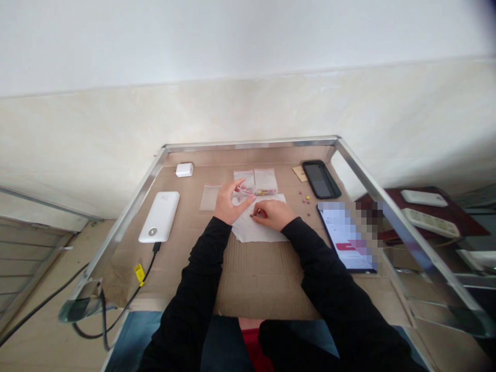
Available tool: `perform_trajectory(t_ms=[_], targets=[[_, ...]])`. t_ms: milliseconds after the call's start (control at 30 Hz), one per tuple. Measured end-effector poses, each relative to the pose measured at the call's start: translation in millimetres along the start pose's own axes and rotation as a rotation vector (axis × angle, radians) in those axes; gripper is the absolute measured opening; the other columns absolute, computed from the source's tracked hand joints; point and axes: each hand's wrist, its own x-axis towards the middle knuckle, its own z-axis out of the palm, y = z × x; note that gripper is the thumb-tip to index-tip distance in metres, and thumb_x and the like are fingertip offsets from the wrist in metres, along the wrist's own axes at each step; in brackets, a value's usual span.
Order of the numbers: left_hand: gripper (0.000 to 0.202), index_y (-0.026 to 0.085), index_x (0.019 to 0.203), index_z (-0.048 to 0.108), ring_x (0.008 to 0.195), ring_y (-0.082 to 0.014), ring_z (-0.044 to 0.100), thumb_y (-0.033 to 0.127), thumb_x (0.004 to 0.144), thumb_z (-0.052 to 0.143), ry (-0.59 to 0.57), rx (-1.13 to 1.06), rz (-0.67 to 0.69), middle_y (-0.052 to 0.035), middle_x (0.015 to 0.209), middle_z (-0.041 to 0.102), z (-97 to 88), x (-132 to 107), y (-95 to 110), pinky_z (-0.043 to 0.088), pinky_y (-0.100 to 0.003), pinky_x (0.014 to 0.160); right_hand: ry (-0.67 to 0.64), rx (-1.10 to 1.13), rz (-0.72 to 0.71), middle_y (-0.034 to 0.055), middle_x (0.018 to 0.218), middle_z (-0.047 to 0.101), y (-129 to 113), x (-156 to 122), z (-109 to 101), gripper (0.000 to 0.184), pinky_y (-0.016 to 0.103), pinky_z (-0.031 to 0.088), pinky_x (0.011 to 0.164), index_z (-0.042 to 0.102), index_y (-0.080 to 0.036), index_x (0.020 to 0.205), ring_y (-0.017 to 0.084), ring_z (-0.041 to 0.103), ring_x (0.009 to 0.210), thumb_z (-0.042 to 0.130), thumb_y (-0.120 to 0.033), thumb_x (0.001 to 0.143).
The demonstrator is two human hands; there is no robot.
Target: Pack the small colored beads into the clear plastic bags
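Note:
My left hand [228,203] curls its thumb and fingers around a small clear plastic cup [247,190], held above a white paper sheet [256,235]. My right hand [274,214] is closed in a pinch low over the same sheet, just right of the cup. Whatever sits at its fingertips is too small to make out. Behind the hands lie small clear zip bags with red-striped tops, one at the back [265,177] and another at the left [210,198]. Yellow and reddish pieces show at the back bag's lower edge. Several small pink tablets and a yellow one [307,197] lie to the right.
A black-cased phone [321,179] rests on a brown card [299,173] at the back right, with a lit tablet [344,243] nearer. At left are a white power bank [159,216] with a black cable and a white charger [184,169]. A metal rail [251,142] edges the cardboard-covered table.

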Motion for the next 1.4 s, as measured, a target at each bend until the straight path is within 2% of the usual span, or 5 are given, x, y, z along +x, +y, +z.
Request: perform_trajectory(t_ms=[333, 533, 667, 933, 1400], targets=[[0.046, 0.017, 0.106, 0.052, 0.076, -0.0149, 0.051, 0.041, 0.067, 0.06, -0.004, 0.067, 0.034, -0.0039, 0.085, 0.059, 1.2, 0, 0, 0.041, -0.032, 0.077, 0.175, 0.128, 0.091, -0.0017, 0.056, 0.051, 9, -3, -15, 0.02, 0.021, 0.026, 0.051, 0.059, -0.018, 0.074, 0.009, 0.043, 0.052, 0.053, -0.037, 0.073], [0.049, 0.015, 0.106, 0.052, 0.08, -0.0172, 0.051, 0.045, 0.067, 0.059, -0.092, 0.111, 0.11, -0.0056, 0.086, 0.058, 4.8, -2, 3, 0.04, -0.033, 0.077, 0.401, 0.615, 0.145, -0.0016, 0.055, 0.049, 16, -3, -26, 0.028, 0.021, 0.03, 0.047, 0.057, -0.014, 0.073, 0.008, 0.04, 0.049, 0.054, -0.042, 0.071], [0.053, 0.015, 0.106, 0.052, 0.079, -0.0176, 0.051, 0.049, 0.065, 0.059, -0.163, 0.131, 0.161, -0.006, 0.086, 0.058, 10.3, -4, 4, 0.04, -0.033, 0.076, 0.37, 0.83, 0.132, -0.0006, 0.059, 0.051, 15, -1, -26, 0.028, 0.021, 0.031, 0.047, 0.056, -0.013, 0.072, 0.007, 0.041, 0.049, 0.058, -0.041, 0.069], [0.053, 0.015, 0.106, 0.053, 0.08, -0.0185, 0.051, 0.049, 0.065, 0.059, -0.182, 0.131, 0.207, -0.0066, 0.087, 0.059, 15.6, -5, 4, 0.039, -0.034, 0.077, 0.218, 0.805, 0.107, -0.0038, 0.05, 0.046, 10, 1, -19, 0.025, 0.02, 0.029, 0.043, 0.056, -0.012, 0.07, 0.006, 0.039, 0.045, 0.058, -0.037, 0.069], [0.052, 0.015, 0.106, 0.053, 0.08, -0.018, 0.051, 0.047, 0.066, 0.059, -0.154, 0.104, 0.195, -0.0066, 0.085, 0.058, 12.3, -4, 5, 0.04, -0.033, 0.076, 0.184, 0.772, 0.047, -0.0012, 0.051, 0.052, 4, -2, -24, 0.029, 0.019, 0.03, 0.042, 0.057, -0.013, 0.069, 0.007, 0.043, 0.044, 0.053, -0.041, 0.074]])
